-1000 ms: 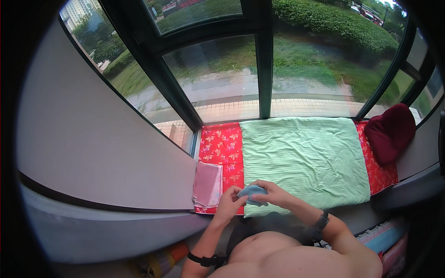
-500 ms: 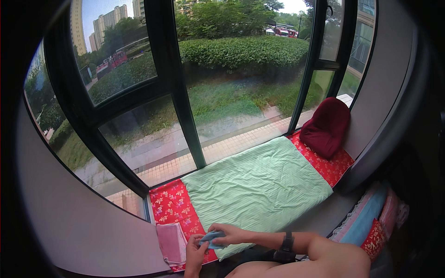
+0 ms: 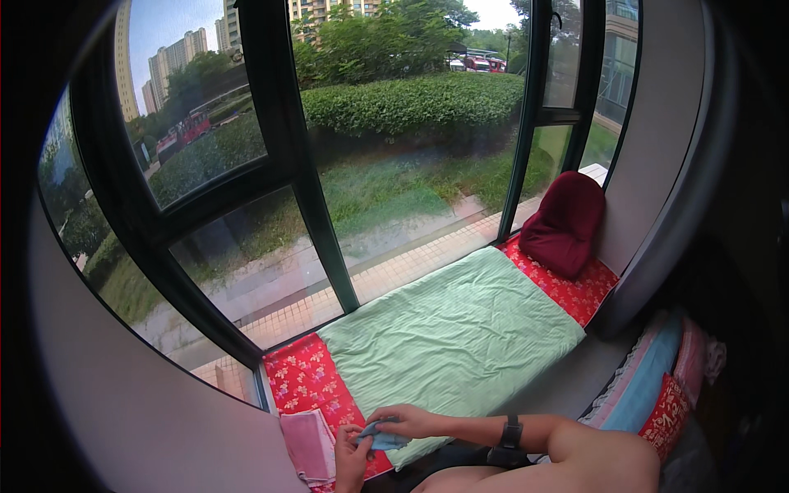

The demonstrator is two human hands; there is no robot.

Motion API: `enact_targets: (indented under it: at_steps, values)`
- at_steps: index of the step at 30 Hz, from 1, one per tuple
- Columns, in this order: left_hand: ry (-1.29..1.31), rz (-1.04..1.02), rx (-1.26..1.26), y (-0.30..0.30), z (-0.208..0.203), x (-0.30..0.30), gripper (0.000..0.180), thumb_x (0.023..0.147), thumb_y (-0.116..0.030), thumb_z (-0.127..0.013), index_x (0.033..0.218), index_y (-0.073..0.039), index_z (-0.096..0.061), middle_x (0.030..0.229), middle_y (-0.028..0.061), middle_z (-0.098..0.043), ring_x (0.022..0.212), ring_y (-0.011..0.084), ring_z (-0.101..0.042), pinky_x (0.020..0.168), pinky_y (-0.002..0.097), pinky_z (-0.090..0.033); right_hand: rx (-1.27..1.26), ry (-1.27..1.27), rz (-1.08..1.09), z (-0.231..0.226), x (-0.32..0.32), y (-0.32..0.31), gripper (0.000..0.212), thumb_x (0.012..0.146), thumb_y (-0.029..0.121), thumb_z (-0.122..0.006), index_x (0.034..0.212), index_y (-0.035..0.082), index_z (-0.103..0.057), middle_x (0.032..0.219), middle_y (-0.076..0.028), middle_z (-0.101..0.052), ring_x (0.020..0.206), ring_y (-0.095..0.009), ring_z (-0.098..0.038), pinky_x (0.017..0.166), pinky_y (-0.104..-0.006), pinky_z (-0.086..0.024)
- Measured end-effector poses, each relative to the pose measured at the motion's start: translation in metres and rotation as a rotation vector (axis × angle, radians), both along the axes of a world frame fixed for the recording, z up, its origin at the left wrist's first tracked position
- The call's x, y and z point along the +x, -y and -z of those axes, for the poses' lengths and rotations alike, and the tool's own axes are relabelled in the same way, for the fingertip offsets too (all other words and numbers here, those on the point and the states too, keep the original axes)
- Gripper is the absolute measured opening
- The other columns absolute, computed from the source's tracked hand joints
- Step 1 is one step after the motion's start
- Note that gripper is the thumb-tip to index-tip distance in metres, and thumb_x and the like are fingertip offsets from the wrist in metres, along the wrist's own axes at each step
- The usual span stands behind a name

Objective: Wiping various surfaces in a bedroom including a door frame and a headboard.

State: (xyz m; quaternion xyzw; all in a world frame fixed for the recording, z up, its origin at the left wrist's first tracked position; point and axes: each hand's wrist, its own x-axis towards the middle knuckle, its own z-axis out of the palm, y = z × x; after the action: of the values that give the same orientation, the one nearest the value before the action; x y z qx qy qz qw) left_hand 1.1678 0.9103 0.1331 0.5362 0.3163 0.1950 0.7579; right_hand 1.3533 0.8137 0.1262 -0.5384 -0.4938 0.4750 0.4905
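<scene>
Between both hands is a small blue cloth (image 3: 386, 440), held above the near left end of the window seat. My left hand (image 3: 355, 448) pinches its left edge with bent fingers. My right hand (image 3: 404, 421) comes across from the right and grips the cloth's upper side. A black band (image 3: 511, 431) circles my right wrist. Underneath lie a light green sheet (image 3: 452, 329) with soft wrinkles and a red flowered mat (image 3: 308, 374). Left of my left hand, a folded pink cloth (image 3: 307, 444) rests on the mat's corner.
A dark red cushion (image 3: 564, 226) leans at the far right end of the seat. Tall dark window frames (image 3: 316, 181) stand along the back, with a hedge outside. Near right, below the seat, are blue and pink striped bedding (image 3: 637, 382) and a red patterned piece (image 3: 667, 415).
The view has shifted slightly, so the window and seat sit a little further left. My hands stay on the blue cloth, and more of it now hangs below my right hand.
</scene>
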Motion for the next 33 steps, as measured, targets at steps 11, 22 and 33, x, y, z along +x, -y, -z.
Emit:
enact_targets:
  at_steps: [11, 22, 33]
  values:
    - [0.014, 0.011, -0.001, 0.001, 0.004, -0.013, 0.029, 0.090, -0.001, -0.066, 0.113, -0.008, -0.049, 0.074, 0.0070, -0.064, 0.054, 0.0108, -0.057, 0.047, 0.0218, -0.041, -0.015, 0.052, 0.080, -0.005, -0.015, -0.002, 0.029, 0.102, 0.026, -0.055, 0.122, 0.006, -0.062, 0.108, -0.011, -0.067, 0.101, -0.019, -0.063, 0.091, -0.0332, -0.048]
    - [0.019, -0.105, -0.030, -0.008, 0.009, -0.034, 0.024, 0.090, -0.001, -0.066, 0.102, -0.009, -0.047, 0.073, 0.0068, -0.061, 0.050, 0.0093, -0.054, 0.042, 0.0211, -0.035, 0.064, 0.145, -0.076, -0.018, -0.030, -0.010, 0.046, 0.091, 0.031, -0.069, 0.127, 0.009, -0.054, 0.113, -0.011, -0.063, 0.103, -0.020, -0.061, 0.091, -0.0345, -0.048]
    - [-0.003, -0.093, 0.003, -0.020, -0.003, -0.053, 0.018, 0.092, -0.003, -0.066, 0.101, -0.008, -0.051, 0.082, 0.0034, -0.061, 0.063, 0.0066, -0.056, 0.052, 0.0200, -0.043, -0.111, 0.144, -0.107, 0.005, -0.045, -0.033, 0.044, 0.084, 0.029, -0.078, 0.114, 0.006, -0.056, 0.100, -0.010, -0.066, 0.091, -0.016, -0.062, 0.076, -0.0318, -0.051]
